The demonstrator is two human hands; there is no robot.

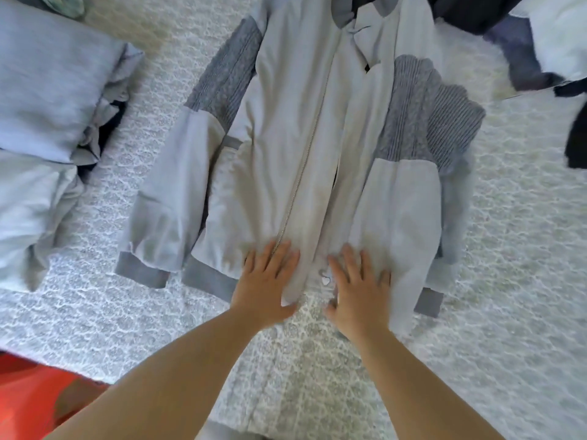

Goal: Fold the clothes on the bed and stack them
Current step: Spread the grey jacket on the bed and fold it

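**Two flat palms on the hem, jacket not folded yet**

Both hands were down flat when I looked at this one. The left hand (266,282) and the right hand (359,292) each had fingers straight and spread, pressing the bottom edge of the pale grey zip-up jacket with darker ribbed sleeve panels (317,138); neither was gripping or pinching anything. They sat on either side of the metal zipper (301,173), the left one right at its lower end.

What mattered for the next move, as I read it: the jacket lay front-up with its long axis running straight away from the hands, collar at the far end, hem nearest the body. Its two sleeves lay alongside the body of it, one to each side, so each hand was about equally near its own sleeve. My guess was sleeves in first, then hem up toward the collar.

It all sat on a white bedspread with a grey lacy pattern (524,281). A stack of folded light blue-grey clothes (54,100) was off to the left, well apart from the jacket, and a heap of dark and white unfolded clothes (524,49) waited at far right. Something orange-red (28,398) showed at the lower left; I couldn't tell what.
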